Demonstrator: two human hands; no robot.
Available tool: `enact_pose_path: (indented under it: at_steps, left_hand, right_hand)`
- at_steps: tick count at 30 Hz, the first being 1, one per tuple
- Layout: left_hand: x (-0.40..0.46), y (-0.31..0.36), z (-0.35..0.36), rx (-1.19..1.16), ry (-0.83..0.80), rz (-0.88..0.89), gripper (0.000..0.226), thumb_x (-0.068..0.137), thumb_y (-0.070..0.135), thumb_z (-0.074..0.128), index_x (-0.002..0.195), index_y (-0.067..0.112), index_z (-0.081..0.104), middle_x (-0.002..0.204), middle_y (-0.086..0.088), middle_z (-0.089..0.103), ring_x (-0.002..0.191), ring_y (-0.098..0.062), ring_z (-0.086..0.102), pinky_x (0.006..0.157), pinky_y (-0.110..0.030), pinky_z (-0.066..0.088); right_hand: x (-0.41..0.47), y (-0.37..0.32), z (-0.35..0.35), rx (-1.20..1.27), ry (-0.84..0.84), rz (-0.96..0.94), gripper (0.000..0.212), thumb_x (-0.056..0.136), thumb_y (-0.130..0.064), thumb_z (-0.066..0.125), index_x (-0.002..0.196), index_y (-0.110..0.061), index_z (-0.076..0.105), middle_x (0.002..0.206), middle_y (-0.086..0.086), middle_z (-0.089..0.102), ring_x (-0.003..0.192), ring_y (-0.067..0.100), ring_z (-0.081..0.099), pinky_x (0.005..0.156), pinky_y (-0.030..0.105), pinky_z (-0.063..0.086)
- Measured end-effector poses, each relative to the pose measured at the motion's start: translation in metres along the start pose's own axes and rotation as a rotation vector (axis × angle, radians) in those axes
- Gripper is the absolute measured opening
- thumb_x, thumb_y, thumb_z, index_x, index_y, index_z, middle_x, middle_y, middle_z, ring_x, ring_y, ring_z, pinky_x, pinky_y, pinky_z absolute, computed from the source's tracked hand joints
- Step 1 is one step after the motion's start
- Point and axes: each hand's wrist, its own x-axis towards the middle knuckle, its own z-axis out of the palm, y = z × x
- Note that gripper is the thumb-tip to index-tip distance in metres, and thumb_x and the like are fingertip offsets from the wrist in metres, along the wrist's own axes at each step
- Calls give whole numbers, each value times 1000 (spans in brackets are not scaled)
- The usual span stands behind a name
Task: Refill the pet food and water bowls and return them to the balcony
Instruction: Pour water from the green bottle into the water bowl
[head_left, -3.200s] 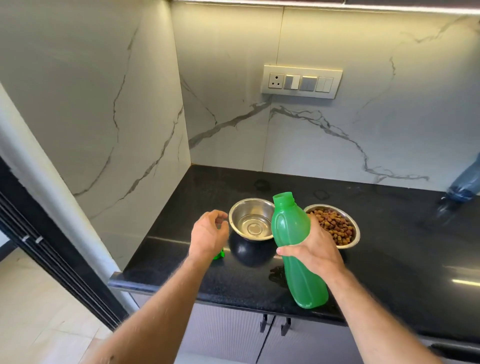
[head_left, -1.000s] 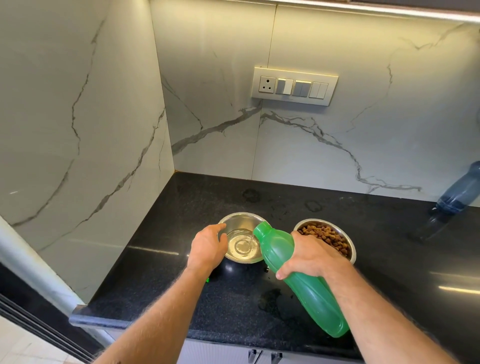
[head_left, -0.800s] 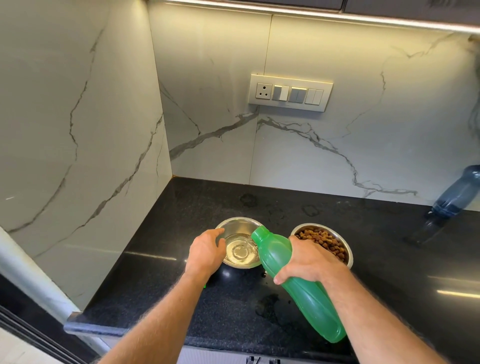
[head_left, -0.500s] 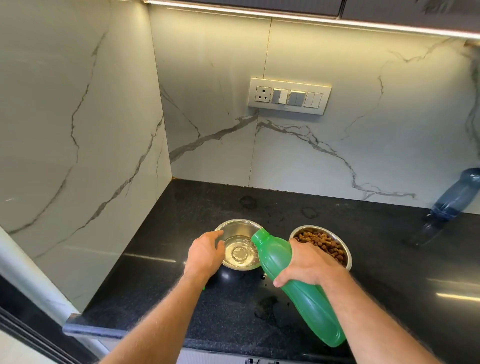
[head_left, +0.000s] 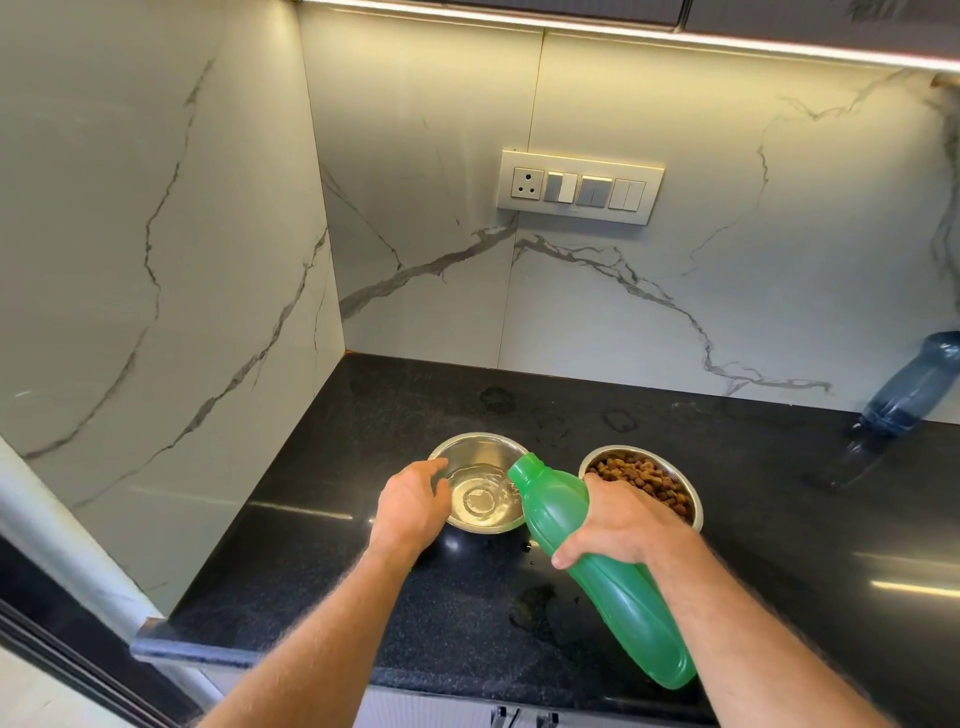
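The water-filling step is in hand. The right hand (head_left: 615, 525) has its fingers wrapped around the middle of a green plastic bottle (head_left: 597, 566), tipped steeply so that its open neck hangs over the near-right rim of the steel water bowl (head_left: 480, 483), which sits on the black granite surface (head_left: 779, 499). A shallow pool of water lies in the bottom of the bowl, well short of the rim; a stream leaving the neck is hard to make out against the shine of the steel, so it is only likely, not certain, that water is running at this instant. The left hand (head_left: 413, 501) rests against the bowl's left rim, fingers loosely curved on the edge to steady it, with the thumb side toward the water. Just to the right, close beside but apart from the water bowl, stands the second steel bowl (head_left: 644, 486), already heaped with brown kibble, so the food half looks done. A dark blue bottle (head_left: 914, 387) leans against the marble backsplash at the far right. A wet patch shows on the surface in front of the bowls. Next comes holding the tilt until the level is high enough, then righting the bottle, setting it down, and lifting both bowls level for the carry to the balcony, the fuller water bowl being the 1 to spill.
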Motion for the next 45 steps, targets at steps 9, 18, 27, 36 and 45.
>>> enact_pose_path:
  at_steps: [9, 18, 27, 36, 45]
  left_hand:
    - [-3, 2, 0, 7, -5, 29, 43, 98, 22, 57, 140, 25, 57, 124, -2, 68, 98, -15, 68, 90, -34, 59]
    - [-2, 0, 1, 26, -6, 22, 41, 98, 26, 57, 139, 28, 58, 128, 1, 67, 94, -8, 67, 85, -24, 57]
    - [2, 2, -1, 27, 7, 36, 42, 98, 24, 58, 140, 26, 57, 137, 0, 62, 100, -8, 65, 81, -15, 50]
    - [7, 0, -2, 38, 11, 16, 44, 98, 25, 58, 141, 26, 56, 132, 0, 64, 104, -12, 66, 93, -31, 57]
    - [6, -1, 1, 38, 27, 23, 43, 97, 25, 59, 140, 24, 58, 134, -1, 64, 110, -14, 65, 94, -28, 52]
  right_hand:
    - [0, -2, -1, -10, 0, 6, 93, 40, -71, 85, 116, -29, 50, 100, -9, 59, 88, 11, 59, 83, 40, 52]
    - [3, -6, -3, -26, -14, 15, 97, 38, -73, 83, 117, -29, 47, 101, -9, 58, 88, 12, 59, 84, 42, 54]
    - [5, -9, -6, -11, -22, 23, 98, 36, -72, 83, 118, -28, 49, 101, -7, 59, 88, 14, 60, 85, 43, 54]
    - [4, -11, -9, -8, 0, 12, 94, 36, -71, 84, 113, -28, 48, 97, -8, 59, 84, 13, 60, 81, 41, 54]
    - [4, -10, -7, -16, -7, 11, 94, 38, -70, 84, 114, -27, 49, 99, -8, 59, 86, 14, 60, 83, 42, 54]
